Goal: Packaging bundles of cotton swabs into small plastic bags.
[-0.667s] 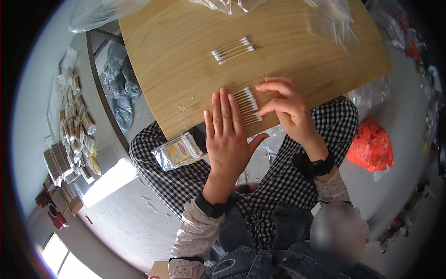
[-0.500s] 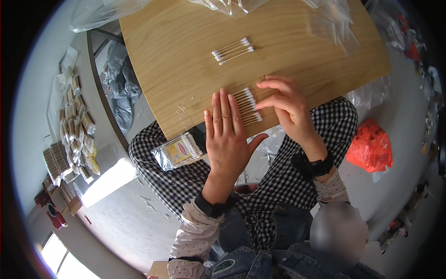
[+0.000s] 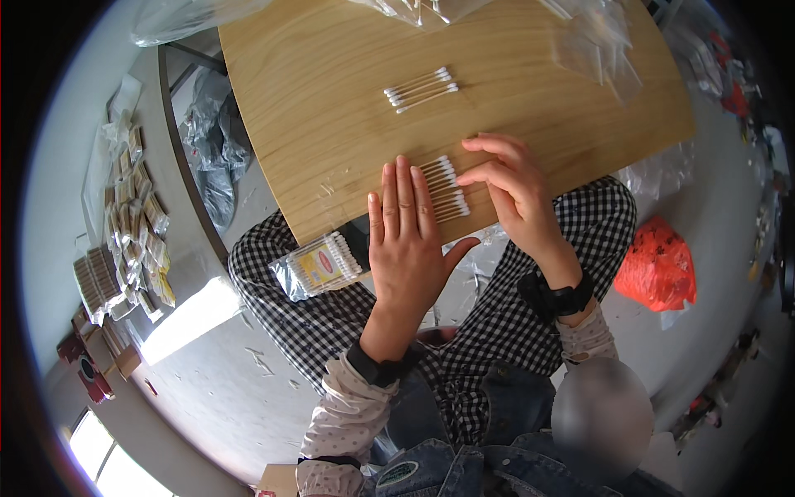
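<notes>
- Landmark = swab row (image 3: 445, 186): approx. a dozen cotton swabs side by side, near edge of worktop (image 3: 315, 108); thin straw-col. sticks, matte white cotton tips, bulb-shaped.
- L hand (image 3: 406, 248): flat, palm down, over L ends of row; fingers straight, small gaps betw. them, thumb splayed out; not clamped on anything.
- R hand (image 3: 523, 195): just R of row; index + middle curved and apart, index tip at the white swab tips (contact vs. v. close: can't tell). Thumb mostly hidden.
- Small swab group (image 3: 421, 89): beyond row, well apart from it; a few sticks, roughly parallel, white at both ends.
- Swab pack (image 3: 316, 267): L of row, at worktop edge; clear glossy film, crinkled at one end, yellow label w/ red oval, white tips packed tight.
- Worktop: smooth, light-brown wood grain, curved by lens.
- Clear bags (image 3: 592, 45): beyond row, to R; thin, creased, see-through plastic.
- Red bag (image 3: 657, 265): R of row, off worktop; bulging, wrinkled plastic, dark print.
- Trousers (image 3: 600, 207): blk/wht check fabric, both sides of row, below worktop.
</notes>
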Available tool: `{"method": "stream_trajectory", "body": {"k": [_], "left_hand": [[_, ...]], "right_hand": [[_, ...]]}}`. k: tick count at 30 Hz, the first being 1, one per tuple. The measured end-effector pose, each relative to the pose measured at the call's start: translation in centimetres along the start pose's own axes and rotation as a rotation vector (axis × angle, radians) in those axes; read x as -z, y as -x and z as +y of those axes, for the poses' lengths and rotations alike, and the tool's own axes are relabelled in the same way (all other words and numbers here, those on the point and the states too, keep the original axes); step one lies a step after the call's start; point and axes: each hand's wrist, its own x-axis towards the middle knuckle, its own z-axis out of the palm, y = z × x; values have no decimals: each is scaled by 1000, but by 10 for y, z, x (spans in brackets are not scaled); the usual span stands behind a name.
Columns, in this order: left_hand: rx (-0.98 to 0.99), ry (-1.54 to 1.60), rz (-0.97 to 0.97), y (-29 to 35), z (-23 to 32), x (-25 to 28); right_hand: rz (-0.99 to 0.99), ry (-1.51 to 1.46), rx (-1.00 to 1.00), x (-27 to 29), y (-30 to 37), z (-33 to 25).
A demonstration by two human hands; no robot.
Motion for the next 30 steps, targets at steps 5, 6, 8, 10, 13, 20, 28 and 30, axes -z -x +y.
{"method": "stream_trajectory", "body": {"k": [5,6,8,10,13,20,28,30], "left_hand": [[0,4,-1,0,0,0],[1,4,1,0,0,0],[1,15,0,0,-1,0],[-4,31,3,0,-1,-1],[-9,43,6,0,-1,0],[-8,40,5,0,-2,-1],[-14,48,22,0,-1,-1],[-15,46,28,0,-2,-1]], "right_hand": [[-22,7,4,1,-1,-1],[-21,10,-3,1,-1,-1],[-11,11,-4,0,-2,-2],[-2,12,-6,0,-2,-3],[-5,26,-4,0,-2,-4],[-25,60,-1,0,-3,-4],[-38,118,-23,-1,-5,-8],[-46,139,-4,-1,-5,-7]]}}
